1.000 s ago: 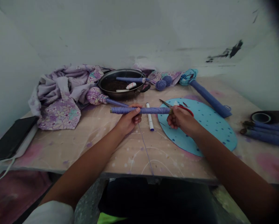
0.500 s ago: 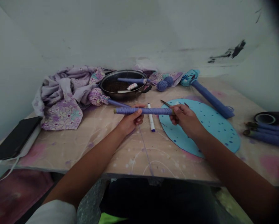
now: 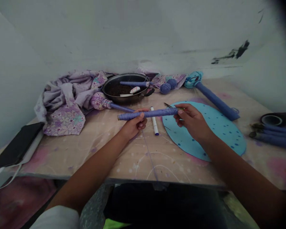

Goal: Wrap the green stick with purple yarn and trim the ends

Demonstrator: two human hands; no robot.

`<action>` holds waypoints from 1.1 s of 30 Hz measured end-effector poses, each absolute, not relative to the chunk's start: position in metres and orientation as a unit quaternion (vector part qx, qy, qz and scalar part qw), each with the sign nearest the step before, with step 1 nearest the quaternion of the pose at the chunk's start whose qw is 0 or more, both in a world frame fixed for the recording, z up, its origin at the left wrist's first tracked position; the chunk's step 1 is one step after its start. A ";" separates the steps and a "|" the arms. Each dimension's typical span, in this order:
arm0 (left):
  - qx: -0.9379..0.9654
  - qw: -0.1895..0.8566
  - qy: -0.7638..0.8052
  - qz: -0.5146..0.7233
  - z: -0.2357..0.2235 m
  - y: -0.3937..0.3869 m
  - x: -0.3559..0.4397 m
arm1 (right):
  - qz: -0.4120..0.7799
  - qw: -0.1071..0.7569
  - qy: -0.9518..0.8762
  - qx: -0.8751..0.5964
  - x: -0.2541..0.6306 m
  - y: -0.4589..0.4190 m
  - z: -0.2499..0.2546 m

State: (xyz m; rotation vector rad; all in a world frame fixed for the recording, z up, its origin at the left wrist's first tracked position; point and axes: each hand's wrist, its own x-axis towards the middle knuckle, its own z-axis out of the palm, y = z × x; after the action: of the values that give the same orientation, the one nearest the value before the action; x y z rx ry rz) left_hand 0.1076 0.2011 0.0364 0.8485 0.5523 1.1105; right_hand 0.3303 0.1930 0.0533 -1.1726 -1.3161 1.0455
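Both hands hold a stick wrapped in purple yarn [image 3: 157, 112] level above the table. My left hand [image 3: 134, 123] is closed around it left of its middle, thumb on top. At its right end, the fingers of my right hand [image 3: 189, 119] pinch the tip. A strand of yarn [image 3: 148, 152] runs from beneath my left hand down over the table's front edge. Behind the stick lies a white marker [image 3: 154, 122] with a blue end. Under my right hand is a blue spotted oval sheet [image 3: 219, 133], with a dark pointed tool [image 3: 168, 105] at its left edge.
A black pan [image 3: 119, 99] stands at the back, beside purple yarn balls [image 3: 165, 88]. Floral cloth [image 3: 64, 117] is heaped at left, near a dark tablet-like object [image 3: 16, 144]. Several wrapped sticks [image 3: 274, 136] and black tape [image 3: 272, 120] lie at right.
The stick has tilted slightly, its left end now a little lower and its right end a little higher. Both hands keep their hold. The view has shifted slightly.
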 end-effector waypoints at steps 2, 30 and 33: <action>0.379 0.739 0.251 0.497 0.037 0.201 0.107 | 0.433 0.542 -0.556 -0.458 0.334 0.194 0.054; 0.383 0.732 0.263 0.499 0.035 0.203 0.105 | 0.574 0.483 -0.432 -0.500 0.325 0.195 0.040; 0.394 0.725 0.264 0.499 0.035 0.203 0.106 | 0.515 0.548 -0.467 -0.464 0.325 0.197 0.040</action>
State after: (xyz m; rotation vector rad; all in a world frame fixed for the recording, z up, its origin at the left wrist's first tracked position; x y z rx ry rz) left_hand 0.1061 0.2026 0.0349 0.8682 0.5833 1.1010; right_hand 0.3253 0.1966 0.0397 -1.0989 -1.1069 1.2209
